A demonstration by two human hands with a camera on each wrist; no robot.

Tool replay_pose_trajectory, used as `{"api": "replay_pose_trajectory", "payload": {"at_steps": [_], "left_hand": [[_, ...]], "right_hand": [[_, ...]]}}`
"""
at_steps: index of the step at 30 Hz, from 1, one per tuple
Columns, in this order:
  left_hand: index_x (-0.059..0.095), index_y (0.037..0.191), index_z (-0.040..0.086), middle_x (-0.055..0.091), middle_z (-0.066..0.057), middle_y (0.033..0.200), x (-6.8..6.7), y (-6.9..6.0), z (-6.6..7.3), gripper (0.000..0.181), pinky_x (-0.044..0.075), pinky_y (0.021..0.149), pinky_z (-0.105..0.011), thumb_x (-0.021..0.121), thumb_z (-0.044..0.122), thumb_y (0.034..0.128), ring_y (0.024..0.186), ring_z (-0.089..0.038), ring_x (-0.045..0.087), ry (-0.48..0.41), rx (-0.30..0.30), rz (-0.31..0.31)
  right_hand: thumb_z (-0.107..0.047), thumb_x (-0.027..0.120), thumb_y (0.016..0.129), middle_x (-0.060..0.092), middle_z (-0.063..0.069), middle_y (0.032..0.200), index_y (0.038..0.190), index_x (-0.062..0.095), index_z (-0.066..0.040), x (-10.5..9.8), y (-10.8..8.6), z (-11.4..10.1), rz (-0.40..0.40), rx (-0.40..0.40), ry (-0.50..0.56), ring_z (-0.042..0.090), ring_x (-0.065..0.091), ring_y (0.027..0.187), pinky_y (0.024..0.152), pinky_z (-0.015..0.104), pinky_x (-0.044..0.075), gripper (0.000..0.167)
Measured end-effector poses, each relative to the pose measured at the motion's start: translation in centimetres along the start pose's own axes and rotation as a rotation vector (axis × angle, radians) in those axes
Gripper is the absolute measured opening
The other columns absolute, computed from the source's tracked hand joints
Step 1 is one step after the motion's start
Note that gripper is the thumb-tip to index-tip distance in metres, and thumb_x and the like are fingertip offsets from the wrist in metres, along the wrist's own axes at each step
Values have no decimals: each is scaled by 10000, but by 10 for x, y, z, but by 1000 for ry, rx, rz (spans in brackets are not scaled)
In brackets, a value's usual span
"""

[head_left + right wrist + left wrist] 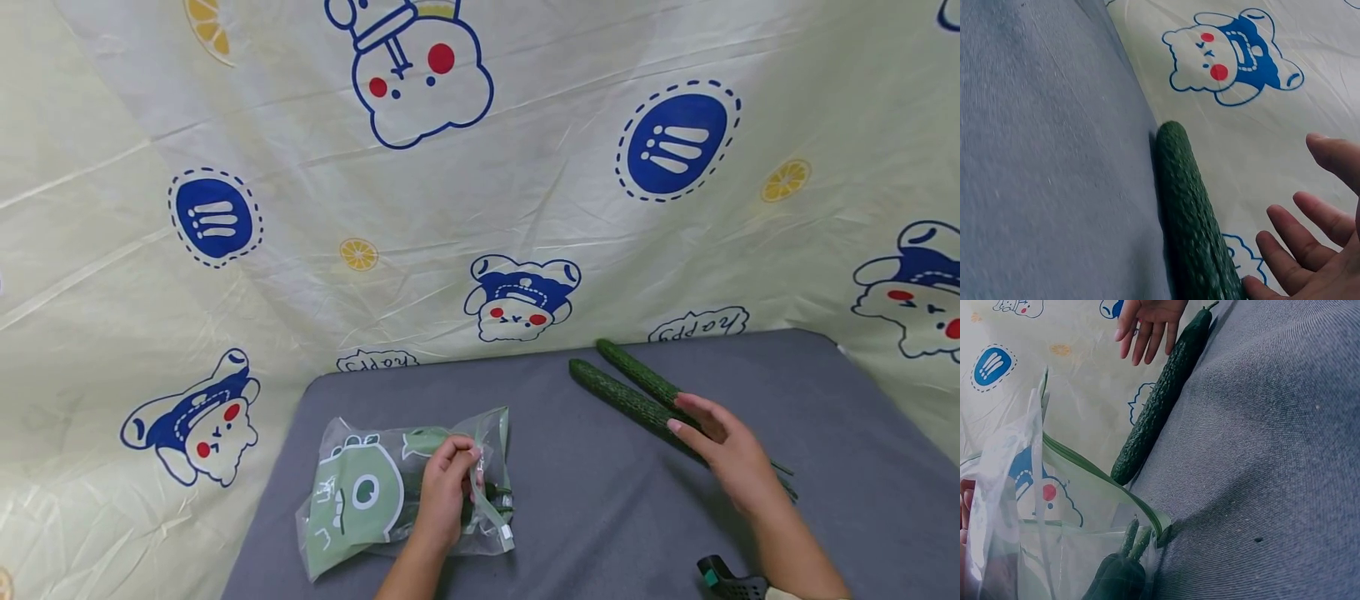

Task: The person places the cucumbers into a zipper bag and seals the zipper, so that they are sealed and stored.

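A clear zip bag [352,492] printed with a green cartoon lies at the left of the grey table. My left hand [448,483] grips the bag's edge near its open end. Inside the bag, cucumbers [1116,575] show their stem ends through the plastic; how many is unclear. Two long cucumbers, a nearer one [618,393] and a farther one [637,371], lie side by side at the right. Above them hovers my right hand [735,462], its fingers spread and holding nothing; the right wrist view shows the fingers [1297,240] beside a cucumber.
A grey cloth [555,517] covers the table. Behind it rises a pale sheet [420,200] with blue cartoon prints, meeting the table's back edge. A black strap piece [731,579] sits by my right wrist.
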State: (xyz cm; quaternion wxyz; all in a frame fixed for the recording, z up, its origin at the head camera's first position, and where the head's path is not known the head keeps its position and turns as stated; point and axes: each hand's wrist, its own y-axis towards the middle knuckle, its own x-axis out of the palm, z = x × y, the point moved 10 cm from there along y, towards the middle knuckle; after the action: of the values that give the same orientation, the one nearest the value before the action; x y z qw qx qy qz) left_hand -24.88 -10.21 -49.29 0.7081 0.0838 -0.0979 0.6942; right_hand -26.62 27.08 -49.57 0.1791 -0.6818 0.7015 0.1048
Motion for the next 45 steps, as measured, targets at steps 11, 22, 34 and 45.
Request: {"api": "replay_pose_trajectory", "payload": {"at_steps": [11,22,34,45], "left_hand": [[485,1077,-158,534,80,646,0,0,1,303,370,468,-167,559,111,960,522,-39,492,10,-10,3],[488,1069,-161,536,85,644,1,1,1,283,370,462,-167,545,96,963,521,-37,488,-2,3,-7],[492,1070,-160,538,83,649,0,1,2,283,373,460,-168,544,98,967,521,-39,489,-1,3,-13],[480,1069,-169,545,91,651,1,1,1,295,368,467,-170,551,95,959,520,-35,488,-11,-1,-15]], "right_hand": [[-580,561,970,289,272,1616,1603,206,-57,-11,5,18,-63,56,-147,543,240,1464,1033,677,388,895],[-619,586,940,283,305,1599,1583,241,-23,-10,6,33,-98,88,-307,581,253,1415,976,683,410,942],[-587,583,958,306,319,1580,1568,306,-41,-16,10,42,-53,142,-378,580,306,1385,973,680,416,864],[-550,623,943,288,390,1540,1538,340,-12,-16,11,45,-24,126,-488,630,336,1322,971,728,384,850]]}}
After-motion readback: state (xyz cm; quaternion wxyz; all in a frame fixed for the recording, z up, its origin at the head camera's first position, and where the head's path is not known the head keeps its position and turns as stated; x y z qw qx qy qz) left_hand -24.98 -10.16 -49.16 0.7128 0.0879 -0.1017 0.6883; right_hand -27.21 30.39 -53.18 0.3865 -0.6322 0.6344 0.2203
